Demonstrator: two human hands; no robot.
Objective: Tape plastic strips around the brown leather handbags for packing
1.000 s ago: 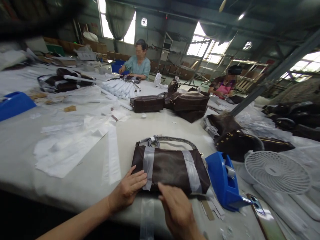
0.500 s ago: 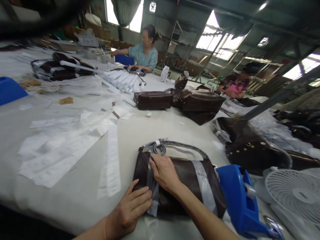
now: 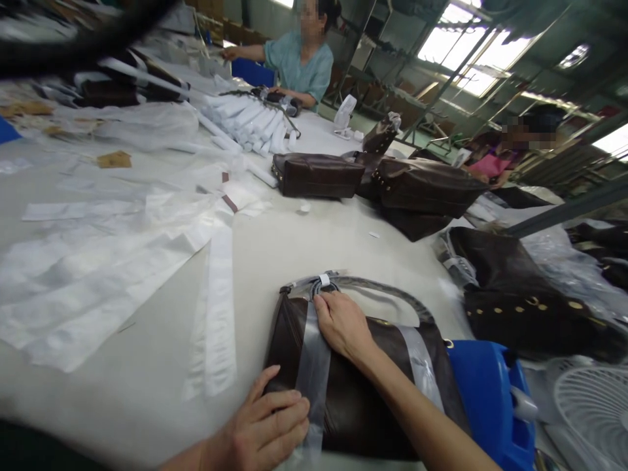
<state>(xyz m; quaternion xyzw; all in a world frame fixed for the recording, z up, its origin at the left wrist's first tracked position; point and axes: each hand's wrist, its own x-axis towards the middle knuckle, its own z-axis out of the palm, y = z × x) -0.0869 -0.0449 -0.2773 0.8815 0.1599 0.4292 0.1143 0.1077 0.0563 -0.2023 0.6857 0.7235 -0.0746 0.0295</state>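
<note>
A dark brown leather handbag (image 3: 363,392) lies on the table in front of me, its strap (image 3: 387,284) arched behind it. Two clear plastic strips wrap its body, a left strip (image 3: 314,366) and a right strip (image 3: 422,363). My left hand (image 3: 269,418) rests with fingers stretched out on the bag's lower left side, fingertips against the left strip. At the top edge, my right hand (image 3: 343,324) has its fingers bent together over the bag and the upper end of that strip. Just behind those fingers is a dark coiled cord (image 3: 328,284) with a white band, partly covered.
A blue tape dispenser (image 3: 483,399) and a white fan (image 3: 593,405) stand at right. White wrapping sheets (image 3: 108,275) spread over the left. More brown bags (image 3: 324,175) lie farther back and right. One co-worker (image 3: 301,65) sits across the table, another (image 3: 500,154) at far right.
My right hand has shifted up to the bag's top edge, beside the coiled cord. My left hand stays on the lower left side. The view has tilted down.
</note>
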